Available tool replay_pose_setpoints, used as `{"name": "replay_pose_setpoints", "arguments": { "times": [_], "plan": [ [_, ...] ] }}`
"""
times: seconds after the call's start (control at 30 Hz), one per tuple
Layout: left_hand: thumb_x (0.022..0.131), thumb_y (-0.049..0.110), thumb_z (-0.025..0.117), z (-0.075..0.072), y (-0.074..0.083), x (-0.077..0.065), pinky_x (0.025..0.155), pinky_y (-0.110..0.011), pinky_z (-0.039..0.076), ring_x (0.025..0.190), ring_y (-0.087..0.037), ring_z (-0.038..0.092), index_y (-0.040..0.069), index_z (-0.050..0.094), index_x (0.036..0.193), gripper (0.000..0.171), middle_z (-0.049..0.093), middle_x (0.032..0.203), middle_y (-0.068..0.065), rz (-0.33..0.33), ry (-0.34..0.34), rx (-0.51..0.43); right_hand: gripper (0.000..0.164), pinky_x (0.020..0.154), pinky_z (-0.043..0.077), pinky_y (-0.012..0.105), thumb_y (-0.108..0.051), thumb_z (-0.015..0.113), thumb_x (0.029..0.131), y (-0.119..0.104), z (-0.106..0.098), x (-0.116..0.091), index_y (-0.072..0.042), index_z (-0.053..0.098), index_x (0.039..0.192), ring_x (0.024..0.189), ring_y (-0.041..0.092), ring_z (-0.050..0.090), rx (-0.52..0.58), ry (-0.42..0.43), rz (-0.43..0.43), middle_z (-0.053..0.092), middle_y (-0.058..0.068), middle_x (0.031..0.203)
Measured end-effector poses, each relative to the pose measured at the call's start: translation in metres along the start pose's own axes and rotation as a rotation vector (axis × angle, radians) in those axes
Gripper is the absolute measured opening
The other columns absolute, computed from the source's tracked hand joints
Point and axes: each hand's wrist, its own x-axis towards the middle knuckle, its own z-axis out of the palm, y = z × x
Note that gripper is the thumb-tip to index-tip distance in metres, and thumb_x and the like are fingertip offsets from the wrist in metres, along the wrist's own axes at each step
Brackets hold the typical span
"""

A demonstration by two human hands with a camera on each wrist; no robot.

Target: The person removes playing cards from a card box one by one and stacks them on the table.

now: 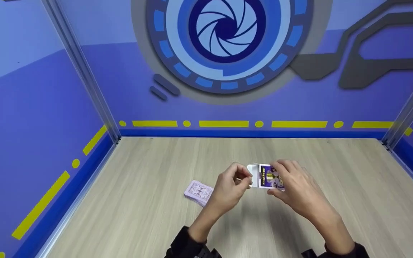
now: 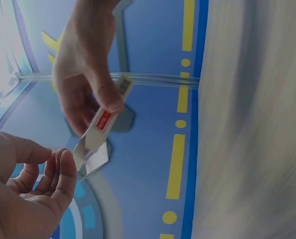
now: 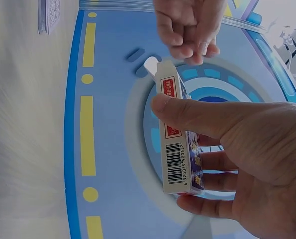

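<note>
A small card box with a purple printed face is held up above the table by my right hand. In the right wrist view the thumb of that hand presses the box's narrow side, which carries a red label and a barcode; the fingers lie along the opposite side. The box's end faces left, with its white flaps folded out. Beside this end is my left hand, fingers loosely bent, with nothing visible between them. Whether its fingertips touch a flap is unclear. A deck of playing cards lies face down behind the left wrist.
A light wood-grain table lies under both hands. Blue printed panels stand at the back and both sides, joined by metal corner posts. Dark bands are on the wrists.
</note>
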Motion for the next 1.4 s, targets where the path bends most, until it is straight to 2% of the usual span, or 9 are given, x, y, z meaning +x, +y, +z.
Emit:
{"name": "replay_pose_setpoints", "arguments": {
  "times": [0.17,0.37,0.67,1.03,1.4],
  "plan": [
    [0.097,0.0,0.064,0.003,-0.008,-0.001,0.072,-0.024,0.055,0.084,-0.007,0.06,0.004,0.059,0.103,0.009,0.062,0.094,0.002,-0.007,-0.004,0.036,0.072,0.091,0.052,0.054,-0.018,0.097,0.071,-0.005,0.002,0.002,-0.001,0.061,0.132,0.114,0.033,0.058,0.006,-0.012,-0.022,0.062,0.015,0.126],
    [0.097,0.003,0.067,0.004,-0.013,-0.001,0.073,-0.021,0.052,0.087,-0.009,0.058,0.004,0.057,0.105,0.013,0.061,0.098,-0.002,-0.071,0.006,0.052,0.072,0.092,0.053,0.053,-0.019,0.097,0.071,-0.007,0.003,0.002,0.0,0.062,0.131,0.115,0.032,0.058,0.006,-0.015,-0.055,0.062,0.014,0.126],
    [0.095,0.002,0.069,0.006,-0.019,0.0,0.073,-0.02,0.051,0.087,-0.01,0.057,0.003,0.054,0.103,0.018,0.059,0.099,-0.004,-0.128,-0.01,-0.012,0.072,0.092,0.053,0.053,-0.02,0.096,0.071,-0.008,0.004,0.002,-0.001,0.062,0.131,0.116,0.031,0.058,0.001,-0.03,-0.07,0.062,0.013,0.126],
    [0.091,0.0,0.075,0.005,-0.026,0.003,0.069,-0.02,0.051,0.081,-0.009,0.057,0.004,0.053,0.097,0.023,0.058,0.093,-0.002,-0.132,0.022,-0.025,0.071,0.091,0.053,0.049,-0.019,0.097,0.071,-0.012,0.004,0.002,-0.003,0.062,0.131,0.114,0.028,0.059,-0.003,-0.032,-0.102,0.063,0.01,0.124],
    [0.093,-0.003,0.071,0.005,-0.023,0.002,0.064,-0.019,0.047,0.079,-0.01,0.056,0.002,0.051,0.099,0.021,0.058,0.088,-0.001,-0.173,0.011,-0.082,0.073,0.091,0.053,0.05,-0.021,0.097,0.071,-0.011,0.006,0.001,-0.003,0.062,0.133,0.114,0.03,0.06,-0.005,-0.053,-0.081,0.063,0.011,0.125]
  ]
}}
